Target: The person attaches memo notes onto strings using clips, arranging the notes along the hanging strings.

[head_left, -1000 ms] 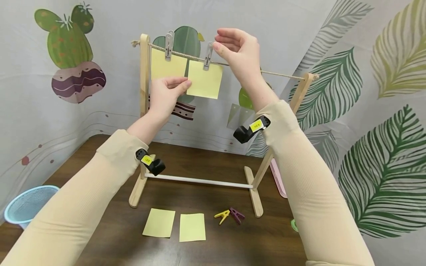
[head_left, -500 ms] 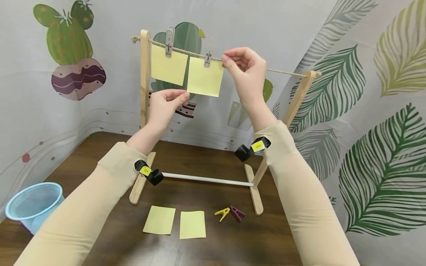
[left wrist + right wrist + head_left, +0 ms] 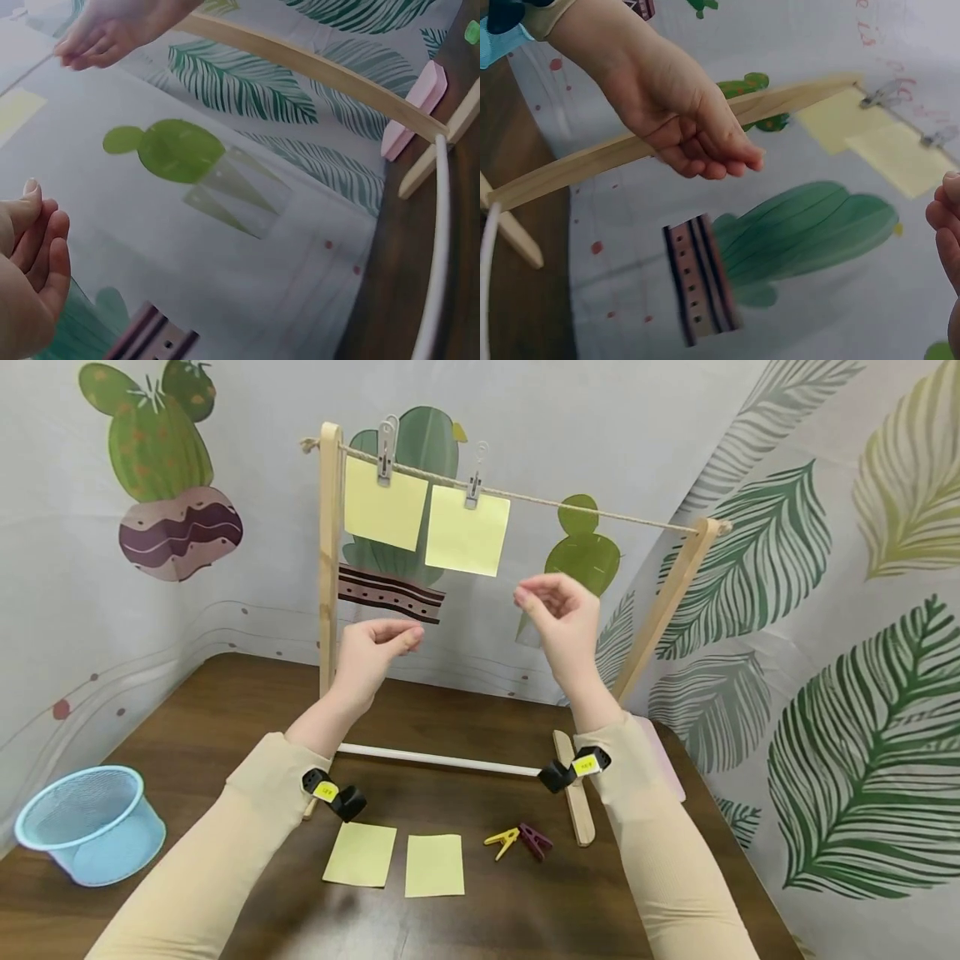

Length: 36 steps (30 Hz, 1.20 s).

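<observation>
Two yellow sticky notes hang from a rope [image 3: 547, 502], the left note [image 3: 384, 510] under one grey metal clothespin [image 3: 386, 452] and the right note [image 3: 467, 537] under another clothespin [image 3: 474, 485]. My left hand [image 3: 371, 656] is below the left note, apart from it, thumb near the fingertips and nothing held. Lower right of the right note, my right hand [image 3: 562, 618] has loosely curled fingers with nothing between them. On the table below lie two more notes [image 3: 360, 855] and a yellow clothespin [image 3: 502, 841] beside a purple clothespin [image 3: 536, 841].
The rope is strung between the wooden posts [image 3: 678, 585] of a stand, joined low down by a white bar [image 3: 442, 762]. A blue mesh basket [image 3: 112, 847] stands at the table's left. Behind the right sleeve a pink object [image 3: 491, 49] is not visible, but a pink tray-like piece [image 3: 416, 109] shows by the stand's foot.
Both hands have come away from the hanging right note and moved down; the left hand was at its lower left corner, the right by its clothespin, then its upper right corner.
</observation>
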Available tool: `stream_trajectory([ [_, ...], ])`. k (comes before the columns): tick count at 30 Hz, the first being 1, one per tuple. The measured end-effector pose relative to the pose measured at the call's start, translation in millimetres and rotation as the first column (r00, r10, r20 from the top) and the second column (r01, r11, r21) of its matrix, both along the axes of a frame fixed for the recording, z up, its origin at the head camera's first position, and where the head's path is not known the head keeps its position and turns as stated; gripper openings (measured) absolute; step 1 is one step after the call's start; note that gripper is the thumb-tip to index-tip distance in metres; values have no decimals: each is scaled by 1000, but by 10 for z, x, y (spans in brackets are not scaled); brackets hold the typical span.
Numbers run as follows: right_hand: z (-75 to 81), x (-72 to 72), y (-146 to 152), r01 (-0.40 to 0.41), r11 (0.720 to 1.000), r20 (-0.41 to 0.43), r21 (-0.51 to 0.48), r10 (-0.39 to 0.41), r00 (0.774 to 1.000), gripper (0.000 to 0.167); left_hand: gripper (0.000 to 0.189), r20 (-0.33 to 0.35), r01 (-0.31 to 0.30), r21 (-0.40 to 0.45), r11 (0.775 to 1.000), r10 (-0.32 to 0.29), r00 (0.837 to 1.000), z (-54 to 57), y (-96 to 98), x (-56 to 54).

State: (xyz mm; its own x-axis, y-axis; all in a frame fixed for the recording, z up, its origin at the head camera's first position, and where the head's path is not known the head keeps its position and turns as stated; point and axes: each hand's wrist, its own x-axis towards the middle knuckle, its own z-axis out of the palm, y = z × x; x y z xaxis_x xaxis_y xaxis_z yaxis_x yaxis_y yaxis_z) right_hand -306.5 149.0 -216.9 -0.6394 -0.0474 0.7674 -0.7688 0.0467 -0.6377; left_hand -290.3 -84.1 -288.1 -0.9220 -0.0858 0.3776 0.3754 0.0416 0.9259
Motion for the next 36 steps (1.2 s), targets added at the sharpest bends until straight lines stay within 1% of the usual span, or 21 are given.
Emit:
stream_trajectory([
  [6, -469, 34, 159, 32, 999, 104, -21, -30, 994, 12, 33, 47, 15, -20, 1000, -14, 999, -291, -82, 37],
  [11, -926, 56, 270, 47, 998, 186, -46, -38, 982, 14, 36, 78, 13, -37, 999, -10, 997, -564, -138, 41],
  [16, -1387, 123, 364, 73, 995, 281, -71, -50, 958, 17, 39, 129, 14, -24, 1000, -11, 992, -823, -131, 71],
  [20, -1666, 189, 429, 88, 995, 359, -55, -63, 931, 18, 35, 167, 18, -13, 1000, -16, 986, -1002, -114, 111],
  [22, -1773, 208, 457, 85, 996, 392, -30, -67, 918, 18, 33, 180, 22, 3, 1000, -22, 984, -1087, -115, 121],
  [26, -1947, 226, 501, 38, 998, 443, 47, -55, 895, 17, 34, 213, 29, 42, 999, -38, 976, -1240, -139, 135],
  [28, -2018, 231, 517, 13, 995, 458, 95, -55, 887, 16, 35, 238, 28, 43, 999, -38, 971, -1308, -155, 145],
  [30, -2078, 245, 523, 5, 988, 463, 157, -78, 883, 14, 36, 260, 26, 27, 999, -32, 965, -1371, -170, 158],
  [33, -2138, 282, 517, -14, 976, 465, 218, -92, 880, 13, 37, 284, 19, 1, 1000, -18, 959, -1464, -191, 180],
  [34, -2131, 310, 513, -21, 971, 460, 236, -93, 883, 12, 37, 289, 13, 1, 1000, -13, 957, -1490, -192, 181],
  [36, -2108, 364, 505, -41, 963, 467, 267, -92, 879, 13, 39, 295, 13, -16, 1000, -8, 955, -1537, -202, 185],
])
